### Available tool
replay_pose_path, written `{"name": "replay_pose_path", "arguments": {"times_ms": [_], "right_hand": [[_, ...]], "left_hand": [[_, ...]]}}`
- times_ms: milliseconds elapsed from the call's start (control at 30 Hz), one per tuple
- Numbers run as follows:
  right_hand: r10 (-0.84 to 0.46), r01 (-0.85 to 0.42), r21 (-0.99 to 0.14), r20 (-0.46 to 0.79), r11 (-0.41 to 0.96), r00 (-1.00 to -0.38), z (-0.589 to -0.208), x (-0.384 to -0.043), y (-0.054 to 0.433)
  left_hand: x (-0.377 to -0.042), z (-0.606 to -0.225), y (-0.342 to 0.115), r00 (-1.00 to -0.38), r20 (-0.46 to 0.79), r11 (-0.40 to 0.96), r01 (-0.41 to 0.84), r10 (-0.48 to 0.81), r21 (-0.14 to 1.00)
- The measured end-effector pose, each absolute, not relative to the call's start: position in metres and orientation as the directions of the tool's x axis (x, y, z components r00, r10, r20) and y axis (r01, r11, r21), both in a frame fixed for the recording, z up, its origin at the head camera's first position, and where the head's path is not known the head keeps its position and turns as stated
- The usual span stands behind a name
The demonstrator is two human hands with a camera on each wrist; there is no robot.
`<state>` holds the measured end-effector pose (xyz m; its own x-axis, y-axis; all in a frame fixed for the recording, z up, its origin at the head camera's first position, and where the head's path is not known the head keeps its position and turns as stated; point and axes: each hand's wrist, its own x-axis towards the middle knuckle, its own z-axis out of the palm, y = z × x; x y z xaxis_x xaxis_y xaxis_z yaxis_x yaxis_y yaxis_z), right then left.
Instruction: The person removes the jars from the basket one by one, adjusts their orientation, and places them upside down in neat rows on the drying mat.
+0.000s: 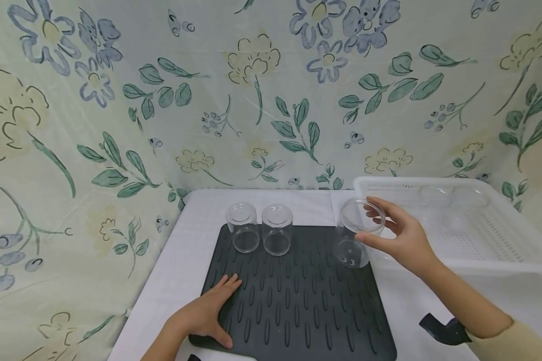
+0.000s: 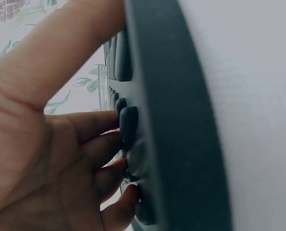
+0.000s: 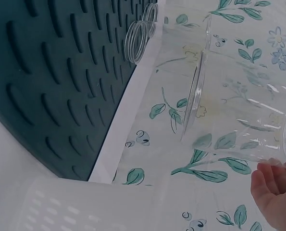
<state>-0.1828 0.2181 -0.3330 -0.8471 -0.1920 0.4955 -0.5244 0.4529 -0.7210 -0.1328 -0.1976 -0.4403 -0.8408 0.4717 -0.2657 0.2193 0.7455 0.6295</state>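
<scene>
My right hand [image 1: 402, 238] pinches a clear jar [image 1: 350, 249] by its upper rim, thumb on the near side and fingers behind. The jar hangs over the right edge of the dark grey ridged mat [image 1: 298, 296]. In the right wrist view, fingertips [image 3: 267, 175] sit at the ringed end of the jar [image 3: 243, 113]. Two more clear jars, a left one [image 1: 242, 228] and a right one [image 1: 277, 230], stand side by side at the mat's back left. My left hand [image 1: 208, 311] rests spread on the mat's left edge, its thumb near the front corner.
To the right of the mat stands a white perforated plastic basket [image 1: 519, 220] with clear jars [image 1: 433, 195] in its back part. A white cloth [image 1: 162, 281] covers the table. Behind hangs a floral curtain [image 1: 253, 125]. A white object [image 1: 221, 356] shows at the mat's front left.
</scene>
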Motion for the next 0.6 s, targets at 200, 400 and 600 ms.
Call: {"name": "replay_pose_path", "arguments": {"times_ms": [200,400,600], "right_hand": [[-0.234,-0.540,-0.732,0.488,0.415,-0.841,-0.334,-0.178,0.213],[-0.257,-0.557,-0.738,0.494,0.381,-0.830,-0.334,-0.174,0.207],[-0.292,-0.549,-0.764,0.470,0.338,-0.833,-0.334,-0.171,0.201]], "left_hand": [[-0.132,-0.439,-0.196,-0.838,-0.267,0.741,0.218,0.475,0.635],[-0.133,-0.436,-0.194,-0.840,-0.279,0.772,0.231,0.466,0.592],[-0.137,-0.423,-0.190,-0.842,-0.274,0.809,0.277,0.464,0.519]]}}
